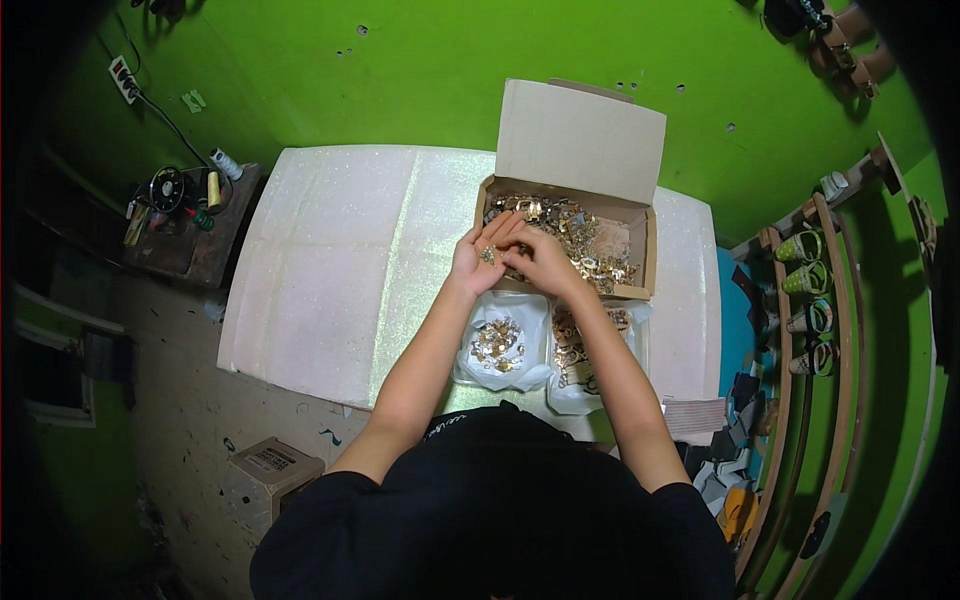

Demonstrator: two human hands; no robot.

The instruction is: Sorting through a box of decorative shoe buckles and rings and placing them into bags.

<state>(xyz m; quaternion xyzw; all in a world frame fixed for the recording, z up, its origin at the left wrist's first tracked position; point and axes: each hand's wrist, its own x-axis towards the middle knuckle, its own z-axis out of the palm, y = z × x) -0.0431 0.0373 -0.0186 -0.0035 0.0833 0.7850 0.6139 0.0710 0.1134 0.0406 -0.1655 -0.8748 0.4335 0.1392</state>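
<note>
Around the middle of the frame, left hand [474, 258]: we see it palm up, fingers stretched, with small metal pieces [487, 255] lying on it.
Right hand [542, 264]: just beside this palm, its fingers are bent; whether they pinch a piece, we cannot tell.
Box [651, 262]: right of upper middle, we find it with the lid [580, 135] raised and many gold and silver-coloured fittings [570, 230] inside.
Left bag [540, 330]: below the hands, this white plastic holds a smaller heap [497, 345].
Right bag [575, 403]: beside it, with gold-coloured parts [570, 358], partly covered by the right forearm [622, 375].
Table [320, 260]: whitish, under box and bags.
</note>
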